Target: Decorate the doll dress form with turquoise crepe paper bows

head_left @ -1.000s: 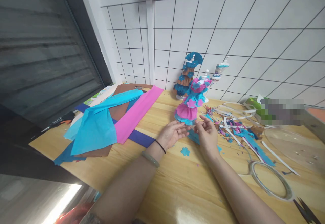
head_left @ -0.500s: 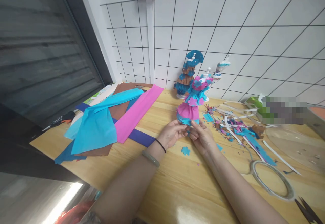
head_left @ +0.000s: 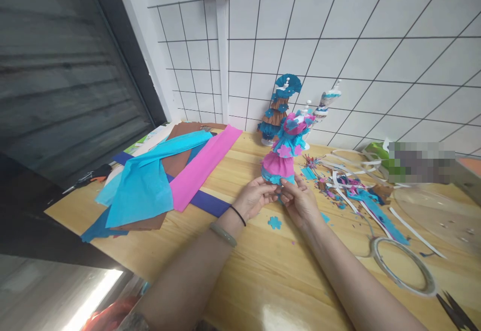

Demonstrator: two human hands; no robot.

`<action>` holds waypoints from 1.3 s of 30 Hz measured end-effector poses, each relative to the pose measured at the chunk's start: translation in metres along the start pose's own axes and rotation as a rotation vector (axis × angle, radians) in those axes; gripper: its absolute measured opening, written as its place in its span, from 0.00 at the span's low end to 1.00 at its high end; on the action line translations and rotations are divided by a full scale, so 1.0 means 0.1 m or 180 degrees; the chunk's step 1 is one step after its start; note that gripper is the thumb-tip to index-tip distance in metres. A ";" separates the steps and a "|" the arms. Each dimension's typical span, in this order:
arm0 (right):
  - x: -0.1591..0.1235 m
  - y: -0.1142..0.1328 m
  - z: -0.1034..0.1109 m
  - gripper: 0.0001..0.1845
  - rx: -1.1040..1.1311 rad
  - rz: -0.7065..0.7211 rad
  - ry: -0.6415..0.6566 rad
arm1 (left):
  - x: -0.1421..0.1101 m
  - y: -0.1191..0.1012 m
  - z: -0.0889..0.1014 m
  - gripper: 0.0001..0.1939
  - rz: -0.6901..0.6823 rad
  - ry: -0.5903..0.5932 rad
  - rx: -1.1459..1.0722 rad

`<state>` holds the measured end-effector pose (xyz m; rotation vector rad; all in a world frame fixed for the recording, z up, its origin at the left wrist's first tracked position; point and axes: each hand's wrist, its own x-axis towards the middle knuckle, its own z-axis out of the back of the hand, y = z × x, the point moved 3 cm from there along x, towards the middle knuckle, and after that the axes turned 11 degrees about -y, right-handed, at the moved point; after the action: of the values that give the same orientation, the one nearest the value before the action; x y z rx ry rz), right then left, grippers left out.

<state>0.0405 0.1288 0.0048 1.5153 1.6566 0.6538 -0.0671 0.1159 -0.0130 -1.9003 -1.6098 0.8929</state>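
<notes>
A paper doll [head_left: 286, 149] in a pink and blue crepe dress stands upright on the wooden table [head_left: 263, 281]. My left hand [head_left: 254, 197] cups the left side of its skirt hem, fingers curled. My right hand [head_left: 299, 200] pinches the hem from the right. The two hands meet under the skirt. A small blue paper flower [head_left: 274, 223] lies on the table just in front of my hands.
Two more paper dolls [head_left: 280, 106] stand against the tiled wall. Blue, pink and brown crepe sheets [head_left: 165, 176] lie at the left. Paper scraps and strips [head_left: 353, 188] litter the right, with a tape ring [head_left: 404, 266], scissors [head_left: 453, 311] and a clear dish [head_left: 436, 213].
My right hand, open and apart from the doll a second ago, has closed in on the skirt hem. The doll stands a little more upright. Little differs over the last half second.
</notes>
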 end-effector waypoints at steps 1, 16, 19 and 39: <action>0.00 0.00 0.00 0.24 0.0003 -0.0005 0.0055 | 0.00 0.00 0.00 0.10 0.0003 0.0005 -0.0003; 0.01 -0.01 0.00 0.19 0.0143 -0.0092 0.0217 | 0.00 -0.01 0.00 0.13 -0.0006 -0.0039 0.0027; 0.01 -0.01 0.00 0.19 0.0140 -0.0096 0.0254 | 0.00 -0.02 0.00 0.13 -0.0012 -0.0088 0.0007; 0.07 0.03 0.14 0.14 0.0084 -0.0146 -0.0472 | -0.01 -0.02 0.00 0.10 0.0051 -0.0296 -0.0040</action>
<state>0.0537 0.1338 -0.0019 1.5026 1.5877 0.4847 -0.0691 0.1154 -0.0114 -1.9082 -1.6595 0.9936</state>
